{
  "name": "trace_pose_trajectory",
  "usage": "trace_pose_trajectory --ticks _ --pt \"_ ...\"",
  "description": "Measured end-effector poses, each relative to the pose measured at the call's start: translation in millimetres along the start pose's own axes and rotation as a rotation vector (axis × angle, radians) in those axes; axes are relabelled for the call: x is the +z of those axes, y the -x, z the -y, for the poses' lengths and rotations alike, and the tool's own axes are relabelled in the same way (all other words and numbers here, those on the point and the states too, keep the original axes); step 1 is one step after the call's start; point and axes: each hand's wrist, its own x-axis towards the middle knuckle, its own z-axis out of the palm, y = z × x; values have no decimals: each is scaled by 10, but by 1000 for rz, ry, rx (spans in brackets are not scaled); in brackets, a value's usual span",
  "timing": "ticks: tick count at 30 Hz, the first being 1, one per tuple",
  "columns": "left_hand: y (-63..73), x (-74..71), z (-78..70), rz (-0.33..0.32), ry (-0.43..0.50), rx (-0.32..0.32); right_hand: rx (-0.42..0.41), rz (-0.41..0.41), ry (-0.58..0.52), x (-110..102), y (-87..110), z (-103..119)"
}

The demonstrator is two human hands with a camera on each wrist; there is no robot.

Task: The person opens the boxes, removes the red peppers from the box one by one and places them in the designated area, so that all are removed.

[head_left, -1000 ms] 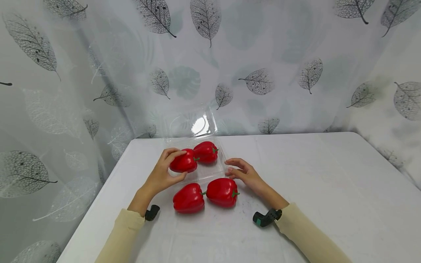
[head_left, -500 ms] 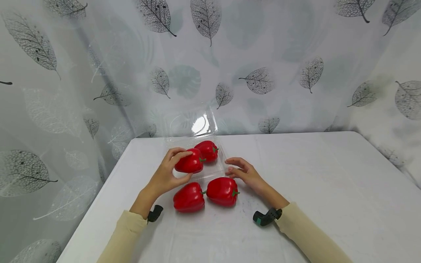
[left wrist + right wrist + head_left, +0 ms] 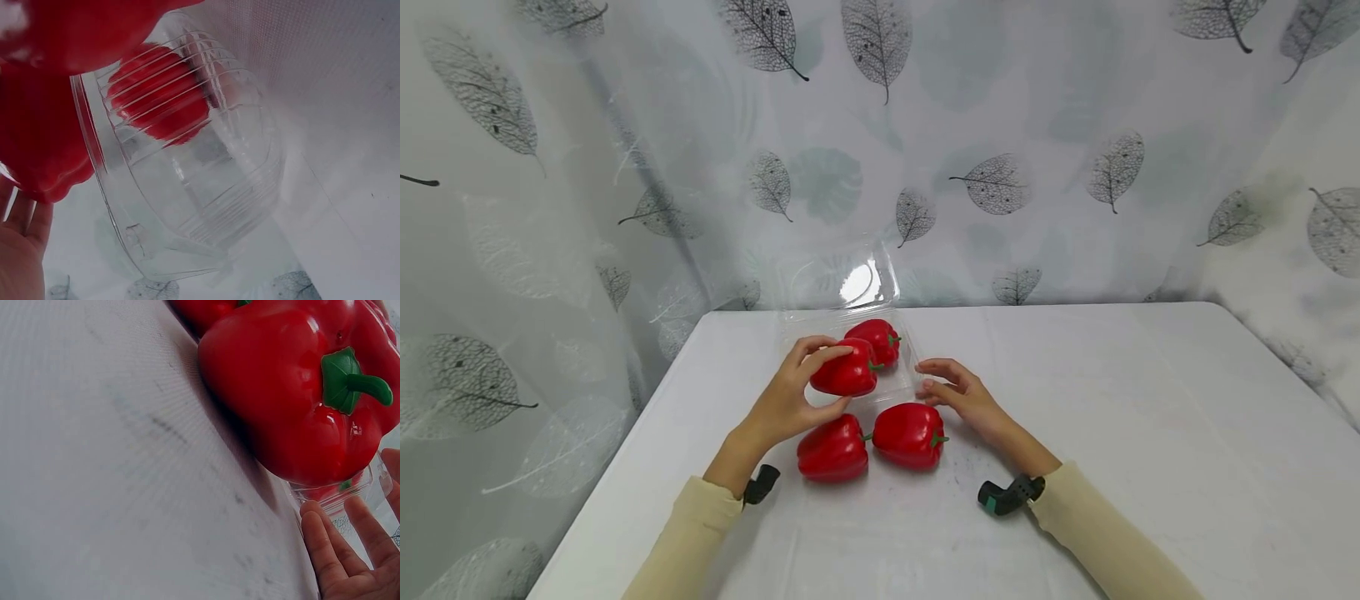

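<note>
Leaf-printed curtains (image 3: 1037,108) hang behind a white bench (image 3: 1112,375), and at its far left part you have a clear container (image 3: 909,354) with its lid (image 3: 820,287) raised at the far side. Your left hand (image 3: 786,400) is clamped round the held pepper (image 3: 844,372), thumb on the near side and fingers over the far side, at the near left part of the container. Its long axis runs roughly left to right, with the green stem pointing right, away from your palm. What the next motion seems to hinge on is how this pepper sits against the far pepper (image 3: 871,333): that one lies just beyond it and slightly to the right, inside the container. You cannot tell from the head view whether the two touch (one partly covers the other), nor whether yours rests on the container's floor. Your right hand (image 3: 953,393) is beside the right wall, fingers apart and gripping nothing visible; contact with the plastic is unclear. On the bench, nearer you, lie the near-left pepper (image 3: 832,452) and the near-right pepper (image 3: 907,435), side by side.
</note>
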Motion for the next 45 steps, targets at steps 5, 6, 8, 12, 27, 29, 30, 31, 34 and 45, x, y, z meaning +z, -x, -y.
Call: trace_pose_trajectory --ticks 5,6,8,12,27,29,30,31,34,45 --pt "-16 24 -17 3 4 18 0 1 0 -2 -4 -7" --pt "-17 28 -21 3 4 22 -1 2 -1 -2 -5 -8" --pt "-18 35 -27 2 -2 32 -4 4 -3 0 -5 -5" --pt "-28 48 -41 3 -18 59 -7 8 -7 1 -1 7" --pt "-52 79 -145 30 15 92 -3 10 1 -2 5 14" --pt "-44 83 -153 32 9 96 1 10 2 -2 3 13" --pt "-43 87 -155 33 5 98 3 11 4 -3 4 15" --pt "-43 91 -159 33 1 101 4 9 4 -4 4 15" --pt "-44 105 -171 35 -5 112 3 10 2 -8 4 15" --pt "-53 157 -225 30 -27 185 -14 11 4 -14 2 -12"
